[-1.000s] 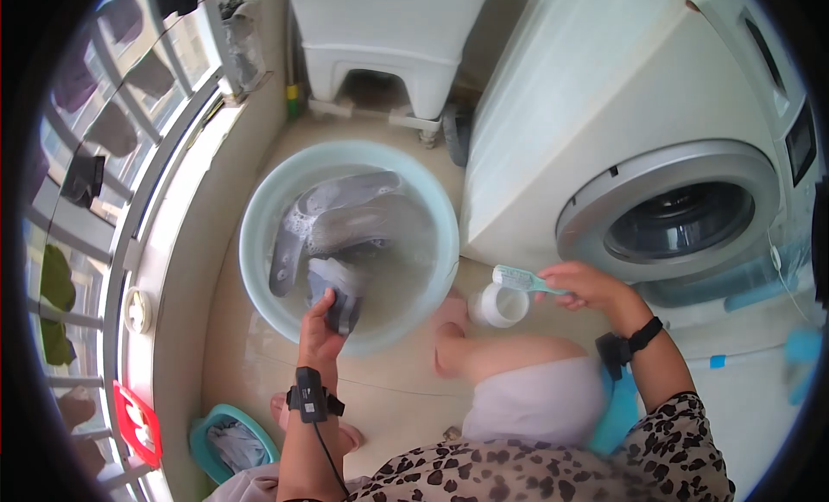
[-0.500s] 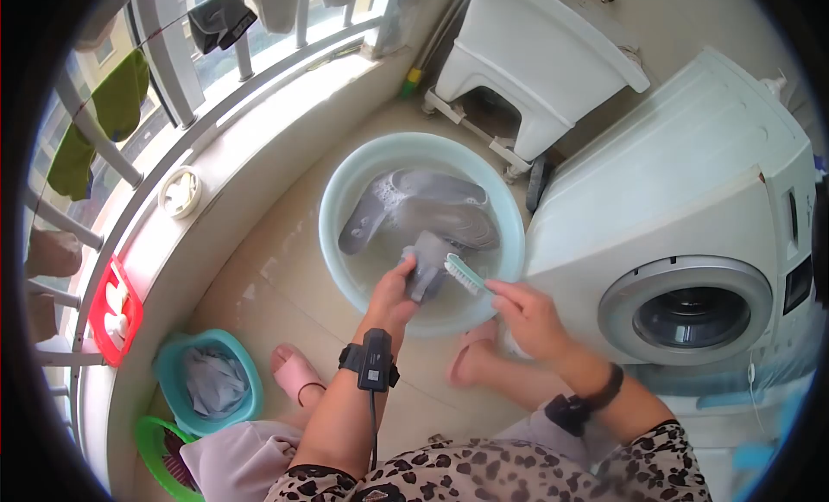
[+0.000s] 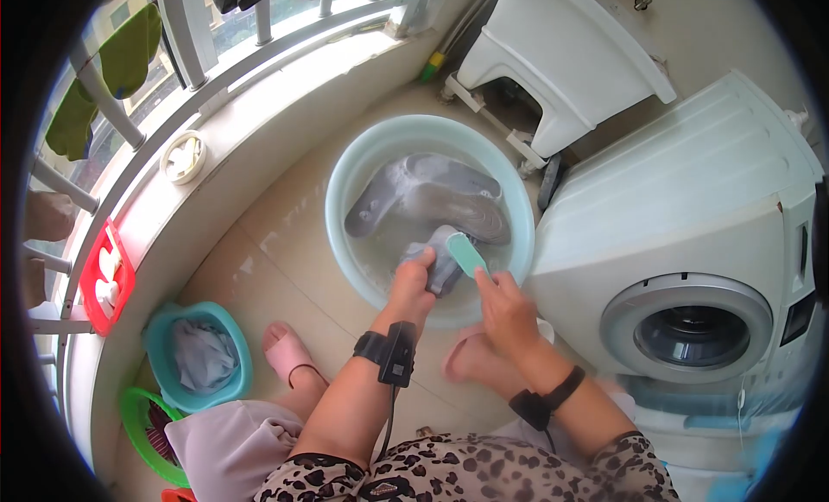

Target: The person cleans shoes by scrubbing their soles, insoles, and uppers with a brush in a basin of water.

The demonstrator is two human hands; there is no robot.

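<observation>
Brush [image 3: 466, 254] had moved from outside the basin [image 3: 335, 217] onto grey cloth [image 3: 444, 279] at its 6 o'clock; left grip [image 3: 413, 286] clamped cloth, right grip [image 3: 507, 308] brush. Scrubbing seemed underway (my read); insoles [image 3: 466, 211] toward 12 lay unheld.

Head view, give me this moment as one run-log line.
left hand: grips grey cloth | right hand: holds green brush over cloth | basin: water, grey sole-shaped pieces

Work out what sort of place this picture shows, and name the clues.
Probably a home's laundry balcony: a front-loading washing machine stands on the right, a washbasin of water sits on the floor, and white railings line the window side.
</observation>
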